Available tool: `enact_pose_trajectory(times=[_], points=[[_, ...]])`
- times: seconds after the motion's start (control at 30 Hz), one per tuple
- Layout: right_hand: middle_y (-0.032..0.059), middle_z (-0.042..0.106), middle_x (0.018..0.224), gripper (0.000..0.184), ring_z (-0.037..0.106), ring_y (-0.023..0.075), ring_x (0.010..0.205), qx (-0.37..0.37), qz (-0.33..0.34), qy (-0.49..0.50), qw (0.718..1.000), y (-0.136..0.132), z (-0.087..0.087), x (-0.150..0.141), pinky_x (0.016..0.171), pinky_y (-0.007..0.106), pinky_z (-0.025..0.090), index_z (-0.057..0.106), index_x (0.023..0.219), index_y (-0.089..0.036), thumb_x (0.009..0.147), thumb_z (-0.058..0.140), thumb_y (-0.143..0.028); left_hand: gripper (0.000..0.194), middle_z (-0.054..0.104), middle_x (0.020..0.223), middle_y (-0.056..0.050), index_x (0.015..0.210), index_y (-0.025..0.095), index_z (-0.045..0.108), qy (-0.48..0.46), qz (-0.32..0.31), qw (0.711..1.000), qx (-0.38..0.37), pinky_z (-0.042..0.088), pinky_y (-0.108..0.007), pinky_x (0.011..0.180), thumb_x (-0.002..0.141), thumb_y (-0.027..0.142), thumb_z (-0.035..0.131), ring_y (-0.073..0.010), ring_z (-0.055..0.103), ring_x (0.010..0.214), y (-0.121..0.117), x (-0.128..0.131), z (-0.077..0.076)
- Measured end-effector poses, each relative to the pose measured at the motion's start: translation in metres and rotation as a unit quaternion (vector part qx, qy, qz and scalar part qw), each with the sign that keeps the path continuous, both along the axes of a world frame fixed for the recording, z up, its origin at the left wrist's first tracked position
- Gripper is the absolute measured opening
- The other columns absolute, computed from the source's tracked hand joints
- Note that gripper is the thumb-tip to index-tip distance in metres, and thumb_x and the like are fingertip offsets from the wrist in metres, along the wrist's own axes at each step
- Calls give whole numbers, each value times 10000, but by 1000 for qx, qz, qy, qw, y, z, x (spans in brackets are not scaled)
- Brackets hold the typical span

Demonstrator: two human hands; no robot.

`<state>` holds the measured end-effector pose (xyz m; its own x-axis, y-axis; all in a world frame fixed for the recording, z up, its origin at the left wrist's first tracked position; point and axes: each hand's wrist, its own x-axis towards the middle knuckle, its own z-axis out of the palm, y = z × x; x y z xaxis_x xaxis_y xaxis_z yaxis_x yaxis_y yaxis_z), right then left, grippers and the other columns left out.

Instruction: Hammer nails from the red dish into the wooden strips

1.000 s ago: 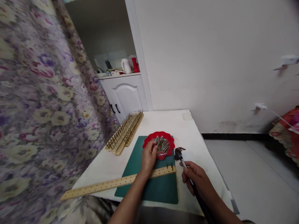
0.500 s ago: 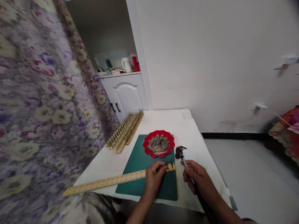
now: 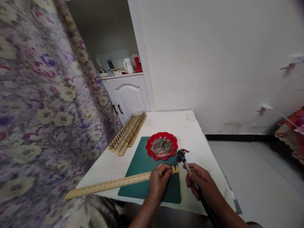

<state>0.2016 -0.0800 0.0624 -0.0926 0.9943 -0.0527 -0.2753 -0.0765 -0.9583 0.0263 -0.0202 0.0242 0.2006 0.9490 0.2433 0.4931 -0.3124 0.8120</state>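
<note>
My left hand (image 3: 160,179) is closed in a pinch on a nail near the right end of a long wooden strip (image 3: 114,183) with rows of small holes. Nails (image 3: 174,166) stand upright in the strip's end, just right of my fingertips. My right hand (image 3: 201,179) is wrapped round a claw hammer (image 3: 186,164). The hammer's dark head is raised beside the strip's end, apart from the nails. Behind my left hand, a red scalloped dish (image 3: 149,148) holds many loose nails (image 3: 161,147).
A green cutting mat (image 3: 135,164) lies under the strip and dish on a white-covered table (image 3: 166,122). Wooden strips studded with upright nails (image 3: 128,133) lie at the far left. A floral curtain (image 3: 47,110) hangs along the left side.
My left hand has shifted slightly right along the strip, its pinch now closer to the end nails. The hammer head has moved slightly left.
</note>
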Motion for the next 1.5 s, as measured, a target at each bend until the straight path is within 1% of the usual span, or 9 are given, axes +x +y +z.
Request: enact_pose_trajectory(times=[0.2,0.33,0.5,0.63,0.77,1.13,1.3,1.4,1.5], points=[[-64,566,543,338,364,30,236,2,72,-5,997,-6,5,-8,267,149,176,535,997,-160,839,531,-458,148,588,704,-4,699,181,643,11,11,1000,13,375,-207,591,794,236,544,-130,538,652,2,1,-3],[-69,560,547,353,356,30,239,-6,92,-5,996,-8,4,-14,259,144,184,522,1004,-166,830,535,-473,154,554,652,13,661,180,633,24,17,1000,12,348,-201,564,784,220,549,-118,511,610,3,1,-5],[-74,553,535,330,351,29,234,-13,92,-25,995,-9,1,-16,256,140,170,511,984,-168,842,524,-465,157,566,663,13,670,182,635,20,8,1000,15,345,-203,579,785,179,528,-119,517,623,2,1,-4],[-70,559,544,334,359,34,247,-5,82,-31,996,-10,3,-16,268,143,181,510,1011,-178,849,511,-470,176,558,649,11,656,180,629,23,13,1000,16,340,-203,563,798,225,535,-121,508,612,2,1,-5],[-67,559,546,336,354,36,248,-16,89,-51,995,-10,6,-17,267,147,182,530,981,-175,842,511,-480,177,573,670,8,679,185,641,20,7,1000,13,348,-204,574,807,234,530,-122,523,623,2,0,-5],[-64,558,567,287,351,26,269,10,86,-60,994,-13,3,-16,279,145,188,527,1020,-177,885,472,-424,165,556,650,8,653,177,619,16,11,1000,12,341,-205,560,795,224,549,-122,510,615,1,-1,-6],[-68,555,555,290,355,34,257,0,93,-74,993,-12,5,-17,272,150,182,526,1015,-174,875,484,-425,155,534,626,19,645,172,605,21,17,999,21,331,-204,546,782,175,534,-113,502,591,1,0,-6],[-66,559,567,284,356,30,259,2,77,-60,995,-11,7,-13,280,149,176,532,1015,-175,877,483,-418,145,561,658,10,672,172,623,17,13,1000,21,354,-207,567,791,192,542,-119,526,615,0,1,-4],[-59,573,597,262,361,20,266,15,45,-44,998,-10,8,-6,298,149,186,536,1020,-177,884,490,-396,132,593,722,-10,745,174,649,21,-9,999,33,388,-220,609,809,208,539,-136,554,669,-1,-4,0]])
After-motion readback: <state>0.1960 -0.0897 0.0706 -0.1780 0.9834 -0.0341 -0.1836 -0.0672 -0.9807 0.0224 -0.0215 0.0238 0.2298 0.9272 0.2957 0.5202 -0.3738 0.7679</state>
